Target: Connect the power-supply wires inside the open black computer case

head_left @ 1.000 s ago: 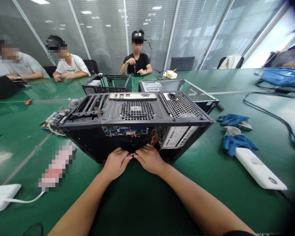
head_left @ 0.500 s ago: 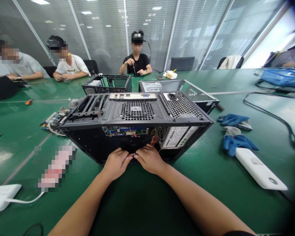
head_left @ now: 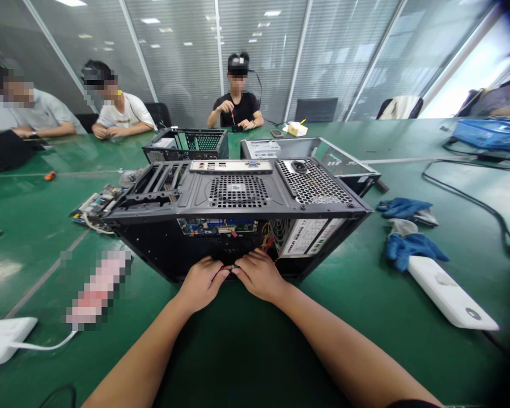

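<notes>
A black computer case (head_left: pixel 238 192) lies on its side on the green table (head_left: pixel 246 351), its open side facing me. Inside I see a circuit board (head_left: pixel 216 226), coloured wires (head_left: pixel 267 237) and a labelled power supply (head_left: pixel 306 235). My left hand (head_left: pixel 200 284) and my right hand (head_left: pixel 258 274) rest at the case's lower front edge, fingertips meeting. Both hands pinch a small dark and red part between them; I cannot make out what it is.
Blue gloves (head_left: pixel 410 243) and a white device (head_left: pixel 450 292) lie to the right. A white box with cable (head_left: pixel 4 343) sits at the left. A loose circuit board (head_left: pixel 93 205), another black case (head_left: pixel 187 144) and a silver case (head_left: pixel 318 156) lie behind. Three people sit across the table.
</notes>
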